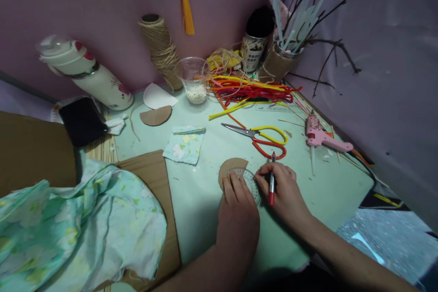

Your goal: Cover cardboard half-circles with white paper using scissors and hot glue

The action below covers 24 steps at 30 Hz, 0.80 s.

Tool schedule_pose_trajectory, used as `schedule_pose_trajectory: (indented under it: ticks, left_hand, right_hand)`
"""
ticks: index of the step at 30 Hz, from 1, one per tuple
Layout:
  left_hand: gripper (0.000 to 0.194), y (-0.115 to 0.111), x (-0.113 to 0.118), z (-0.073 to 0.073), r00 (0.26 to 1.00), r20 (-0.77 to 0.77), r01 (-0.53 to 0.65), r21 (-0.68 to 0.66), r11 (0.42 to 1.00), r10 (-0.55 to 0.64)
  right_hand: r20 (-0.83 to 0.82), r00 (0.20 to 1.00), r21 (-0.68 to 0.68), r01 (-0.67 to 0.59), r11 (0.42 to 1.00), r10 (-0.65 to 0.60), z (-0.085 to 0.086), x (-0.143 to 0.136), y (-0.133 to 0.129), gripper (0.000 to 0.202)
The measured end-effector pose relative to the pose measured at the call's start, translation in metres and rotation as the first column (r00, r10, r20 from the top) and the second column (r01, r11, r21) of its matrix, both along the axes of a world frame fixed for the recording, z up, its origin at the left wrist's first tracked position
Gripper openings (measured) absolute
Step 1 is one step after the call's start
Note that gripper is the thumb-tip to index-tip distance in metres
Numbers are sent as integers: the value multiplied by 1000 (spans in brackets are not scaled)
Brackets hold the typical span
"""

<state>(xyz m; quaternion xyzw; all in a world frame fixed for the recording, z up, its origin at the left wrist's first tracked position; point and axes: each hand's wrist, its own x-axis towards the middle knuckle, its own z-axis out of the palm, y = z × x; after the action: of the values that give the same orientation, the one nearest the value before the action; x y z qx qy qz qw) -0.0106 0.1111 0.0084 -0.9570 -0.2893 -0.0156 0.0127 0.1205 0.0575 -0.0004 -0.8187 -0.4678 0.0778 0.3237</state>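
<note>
My left hand (238,200) lies flat, fingers spread, over a clear round protractor (252,181) and a brown cardboard piece with a curved edge (227,167). Most of the cardboard is hidden under the protractor and fingers. My right hand (282,185) is just to the right, with a red and grey marker (272,182) held between its fingers and its fingertips near the protractor's right edge. Scissors with one yellow and one red handle (255,134) lie open behind my hands. A small floral fabric piece (185,146) lies to the left of them.
Floral cloth (112,219) covers part of a cardboard sheet (167,200) at left. Behind stand a bottle (99,82), twine spool (159,48), plastic cup (195,84) and jar of sticks and twigs (278,61). Colourful pipe cleaners (253,91) lie there; a pink glue gun (323,137) is at right.
</note>
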Motion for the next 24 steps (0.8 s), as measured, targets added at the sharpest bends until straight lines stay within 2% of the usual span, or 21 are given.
schedule_pose_trajectory:
  ticks: [5, 11, 14, 17, 24]
  left_hand:
    - [46, 0, 0, -1, 1000, 17, 6, -13, 1000, -6]
    - [45, -2, 0, -4, 1000, 26, -1, 50, 999, -1]
    - [45, -2, 0, -4, 1000, 19, -24, 46, 999, 24]
    - [45, -2, 0, -3, 1000, 3, 4, 25, 1000, -4]
    - [45, -1, 0, -4, 999, 37, 4, 39, 999, -6]
  right_hand:
    - [-71, 994, -21, 78, 997, -79, 1, 0, 4, 13]
    - [-116, 988, -18, 98, 995, -100, 2, -2, 5, 15]
    - [-115, 986, -26, 120, 992, -122, 2, -2, 6, 15]
    - [-132, 980, -37, 143, 989, -146, 4, -1, 9, 17]
    - [-275, 947, -61, 154, 986, -165, 7, 3, 12, 19]
